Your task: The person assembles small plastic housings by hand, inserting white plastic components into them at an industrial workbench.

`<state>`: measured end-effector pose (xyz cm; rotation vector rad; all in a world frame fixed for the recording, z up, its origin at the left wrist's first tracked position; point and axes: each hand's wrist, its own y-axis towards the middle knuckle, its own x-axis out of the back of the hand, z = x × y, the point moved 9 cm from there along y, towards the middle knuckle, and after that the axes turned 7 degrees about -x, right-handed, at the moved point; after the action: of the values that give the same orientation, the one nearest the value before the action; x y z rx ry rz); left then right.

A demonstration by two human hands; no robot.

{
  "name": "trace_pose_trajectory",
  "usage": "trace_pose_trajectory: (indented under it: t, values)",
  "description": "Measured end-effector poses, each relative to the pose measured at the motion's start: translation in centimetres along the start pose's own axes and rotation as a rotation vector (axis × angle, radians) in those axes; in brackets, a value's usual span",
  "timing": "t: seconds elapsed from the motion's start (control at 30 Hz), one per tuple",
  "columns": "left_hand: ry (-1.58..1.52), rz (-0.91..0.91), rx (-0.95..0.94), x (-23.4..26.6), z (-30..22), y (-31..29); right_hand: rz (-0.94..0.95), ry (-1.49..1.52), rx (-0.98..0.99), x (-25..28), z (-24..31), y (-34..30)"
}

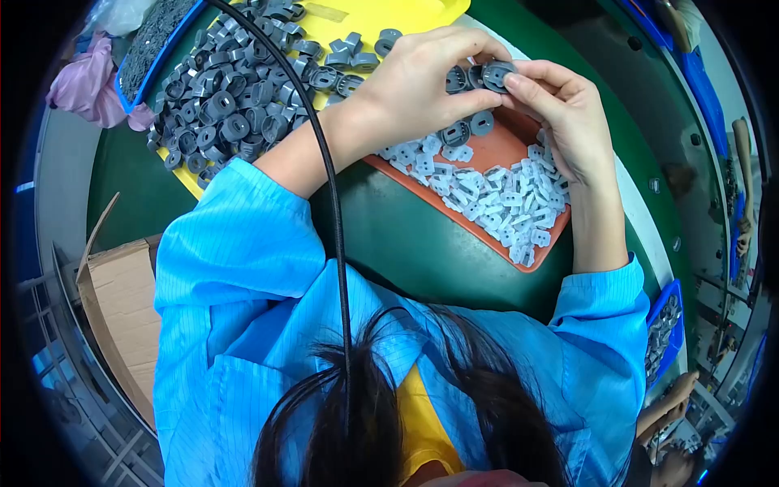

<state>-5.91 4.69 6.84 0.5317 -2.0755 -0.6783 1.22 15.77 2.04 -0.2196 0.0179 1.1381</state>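
Above the orange tray, my left hand and my right hand meet around a round dark grey plastic part with slots in its face. The thumb and fingers of both hands are closed on its edges. Beneath my hands, a few similar grey parts lie at the tray's far side. Small white plastic pieces are heaped along the tray's near and right sides. Left of my left forearm spreads a large pile of grey ring-shaped parts on a yellow tray.
A black cable hangs across the view over my left forearm. On the green table, a blue bin stands far left. Another blue bin sits right of my right sleeve. An open cardboard box is at lower left.
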Motion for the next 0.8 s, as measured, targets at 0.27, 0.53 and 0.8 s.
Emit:
trace_pose_trajectory:
  t: [0.27, 0.53, 0.8]
  values:
    - [0.061, -0.018, -0.031, 0.4, -0.9, 0.2, 0.042, -0.085, 0.032, -0.3, 0.7, 0.1]
    - [0.116, 0.055, -0.075, -0.3, -1.6, 0.2, -0.02, -0.343, 0.062, -0.5, 1.1, -0.4]
    - [0.031, -0.088, -0.044, 0.5, -1.5, 0.5, 0.196, 0.262, 0.129, -0.9, 0.9, 0.1]
